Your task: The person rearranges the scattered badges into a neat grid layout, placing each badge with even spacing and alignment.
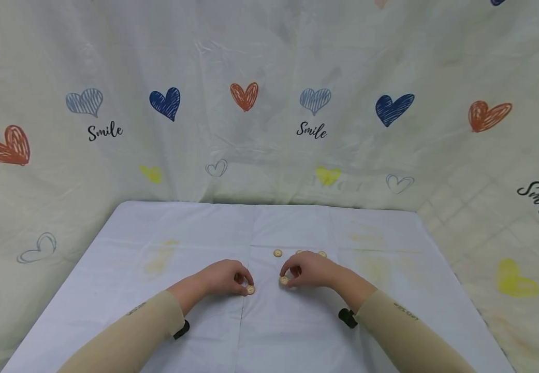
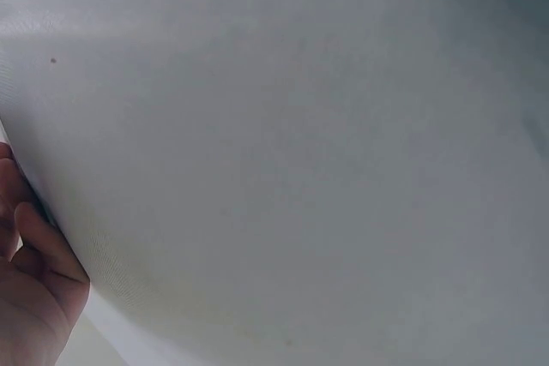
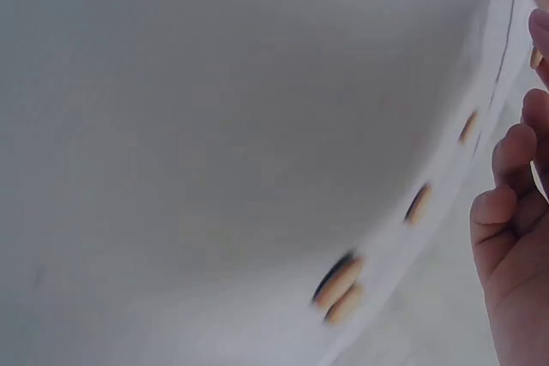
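Observation:
In the head view my left hand [image 1: 224, 277] bends over the white cloth, thumb and index fingertips pinching a small round wooden button [image 1: 250, 289]. To its right, my right hand [image 1: 313, 269] pinches a similar button [image 1: 283, 280] between thumb and index finger. The right wrist view shows that button [image 3: 536, 58] at the fingertips, with the other fingers of the right hand [image 3: 519, 255] loosely curled. Only part of the left hand [image 2: 39, 289] shows in the left wrist view, and its button is hidden there.
Behind the right hand lie more wooden buttons, one at the left [image 1: 277, 253] and one at the right [image 1: 322, 254]. Between them another is partly covered by the hand. The white-covered table [image 1: 194, 223] ends at a curtain [image 1: 269, 140] printed with hearts.

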{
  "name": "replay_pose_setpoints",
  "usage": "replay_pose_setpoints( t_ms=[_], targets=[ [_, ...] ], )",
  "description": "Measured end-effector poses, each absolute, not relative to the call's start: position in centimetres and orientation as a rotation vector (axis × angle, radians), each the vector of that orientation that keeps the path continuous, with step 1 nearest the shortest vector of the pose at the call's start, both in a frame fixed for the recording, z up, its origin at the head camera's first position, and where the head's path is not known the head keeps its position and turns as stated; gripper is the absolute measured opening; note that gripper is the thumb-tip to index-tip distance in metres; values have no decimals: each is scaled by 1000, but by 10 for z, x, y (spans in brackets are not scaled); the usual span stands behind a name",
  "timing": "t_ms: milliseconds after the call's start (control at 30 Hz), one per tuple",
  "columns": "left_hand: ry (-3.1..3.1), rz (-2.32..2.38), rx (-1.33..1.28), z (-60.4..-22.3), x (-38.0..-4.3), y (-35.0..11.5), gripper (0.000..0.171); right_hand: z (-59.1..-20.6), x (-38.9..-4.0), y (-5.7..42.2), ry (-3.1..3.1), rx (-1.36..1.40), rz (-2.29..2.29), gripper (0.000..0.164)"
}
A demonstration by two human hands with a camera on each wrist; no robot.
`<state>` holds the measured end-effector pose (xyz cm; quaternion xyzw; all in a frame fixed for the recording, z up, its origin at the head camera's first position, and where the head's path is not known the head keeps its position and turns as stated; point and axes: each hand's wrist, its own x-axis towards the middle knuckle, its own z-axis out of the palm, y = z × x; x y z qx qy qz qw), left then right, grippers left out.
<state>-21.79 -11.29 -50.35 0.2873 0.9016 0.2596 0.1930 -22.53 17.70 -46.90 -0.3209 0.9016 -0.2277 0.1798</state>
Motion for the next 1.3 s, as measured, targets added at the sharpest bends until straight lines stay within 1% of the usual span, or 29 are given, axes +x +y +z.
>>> replay_pose_setpoints(
  t_ms=[233, 400, 700, 1000, 1300],
  targets=[
    [2532, 729, 800, -502, -217, -114, 12, -467, -240, 213, 2639, -720, -720, 16],
    [2532, 728, 782, -499, -216, -114, 12, -467, -247, 224, 2639, -635, -746, 18],
    [2533, 722, 785, -499, -217, -114, 12, -476, -257, 221, 2630, -541, -650, 17],
    [2523, 728, 794, -502, -217, -113, 12, -483, -262, 214, 2648, -557, -534, 16],
    [2527, 729, 796, -502, -217, -113, 12, -485, -263, 213, 2646, -582, -594, 18]
  ],
)
